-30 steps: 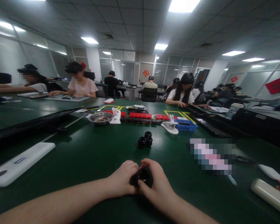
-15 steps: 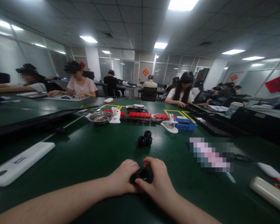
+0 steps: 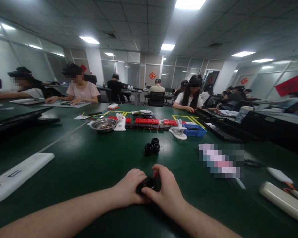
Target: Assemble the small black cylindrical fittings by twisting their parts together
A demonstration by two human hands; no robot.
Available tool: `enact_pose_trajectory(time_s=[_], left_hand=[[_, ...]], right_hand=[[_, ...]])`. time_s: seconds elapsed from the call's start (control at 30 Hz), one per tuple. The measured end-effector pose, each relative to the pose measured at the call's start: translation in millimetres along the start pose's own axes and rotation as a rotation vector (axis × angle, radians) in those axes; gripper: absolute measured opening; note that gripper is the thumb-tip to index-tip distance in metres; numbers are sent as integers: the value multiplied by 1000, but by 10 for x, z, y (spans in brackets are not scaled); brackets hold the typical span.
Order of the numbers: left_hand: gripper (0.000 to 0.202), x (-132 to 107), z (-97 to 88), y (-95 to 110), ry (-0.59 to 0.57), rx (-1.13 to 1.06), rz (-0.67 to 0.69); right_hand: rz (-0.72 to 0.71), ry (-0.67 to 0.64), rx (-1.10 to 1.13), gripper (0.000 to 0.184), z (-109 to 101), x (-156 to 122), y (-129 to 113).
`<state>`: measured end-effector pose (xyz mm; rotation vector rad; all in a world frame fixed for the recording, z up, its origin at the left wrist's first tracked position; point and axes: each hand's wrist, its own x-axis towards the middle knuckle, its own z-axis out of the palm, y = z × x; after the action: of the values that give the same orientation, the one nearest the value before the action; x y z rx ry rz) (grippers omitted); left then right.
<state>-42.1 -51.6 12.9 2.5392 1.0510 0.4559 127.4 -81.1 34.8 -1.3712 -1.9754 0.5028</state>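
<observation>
Both my hands meet low in the middle of the green table [image 3: 94, 158], closed around one small round black part [image 3: 147, 182]. My left hand [image 3: 129, 187] grips its left side with curled fingers. My right hand [image 3: 166, 190] wraps its right side, thumb and forefinger pinching the top. Much of the part is hidden between my fingers. A short way beyond my hands, three similar black round parts [image 3: 151, 147] sit clustered on the table.
A white flat device [image 3: 15, 174] lies at the left, white objects [image 3: 283, 200] at the right. Farther back are a metal bowl [image 3: 104, 124], red strips [image 3: 146, 121], a white clip [image 3: 177, 131] and a blue tray [image 3: 195, 130]. Several people sit at tables beyond.
My hands stay closed on the black part; the right fingers have shifted slightly around it. The camera has tilted a little, so the scene sits slightly lower and to the left.
</observation>
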Motion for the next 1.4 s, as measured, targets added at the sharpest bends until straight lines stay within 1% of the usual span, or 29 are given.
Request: enact_pose_trajectory(time_s=[0.03, 0.1, 0.2, 0.27, 0.37, 0.43, 0.5, 0.6, 0.67, 0.73, 0.8, 0.87, 0.93, 1.03, 1.07, 1.13, 1.27, 1.33, 1.4], left_hand=[[33, -1, 2, -4, -6, 2, -2], [33, -4, 11, -17, -11, 7, -4], [35, -12, 25, -35, -2, 2, 3], [34, -14, 29, -40, 6, -4, 11], [34, -11, 31, -37, 12, -7, 10], [34, -9, 29, -32, 16, -7, 1], [35, -12, 25, -30, 6, -10, -5], [38, -19, 22, -37, -11, -19, 1], [38, -22, 29, -51, -5, -25, 10], [37, -21, 42, -64, 16, -29, 16], [36, -17, 53, -68, 29, -24, 16], [35, -13, 54, -61, 32, -13, 8], [35, -11, 45, -48, 18, -11, 8], [38, -14, 30, -34, 4, -19, 15], [38, -15, 27, -33, 2, -19, 16], [36, -15, 25, -33, 4, -13, 18], [35, -9, 21, -28, 12, 7, 29], [36, -6, 19, -22, 14, 8, 23], [37, -6, 19, -19, 8, 2, 6]], right_hand=[[-11, -16, 19, 46, 3, -4, 8], [-86, -62, 88, 50, 2, -19, 30], [-204, -137, 174, 63, -8, -43, 51], [-197, -128, 172, 63, -10, -45, 51], [-113, -67, 121, 57, 0, -25, 48], [-90, -71, 110, 51, 3, -12, 54], [-137, -108, 139, 48, -9, -9, 65], [-264, -172, 200, 59, -44, -23, 71], [-297, -179, 200, 64, -57, -29, 63], [-262, -141, 168, 61, -49, -26, 52], [-180, -99, 125, 55, -28, -15, 47], [-119, -83, 107, 52, -9, -6, 52], [-146, -113, 134, 51, -7, -9, 65], [-267, -204, 199, 62, -29, -27, 82], [-283, -218, 204, 66, -35, -32, 84], [-254, -187, 183, 66, -39, -31, 83], [-107, -57, 105, 57, -8, 0, 66], [-74, -52, 79, 55, 7, 13, 62], [-88, -70, 81, 52, 7, 14, 65]])
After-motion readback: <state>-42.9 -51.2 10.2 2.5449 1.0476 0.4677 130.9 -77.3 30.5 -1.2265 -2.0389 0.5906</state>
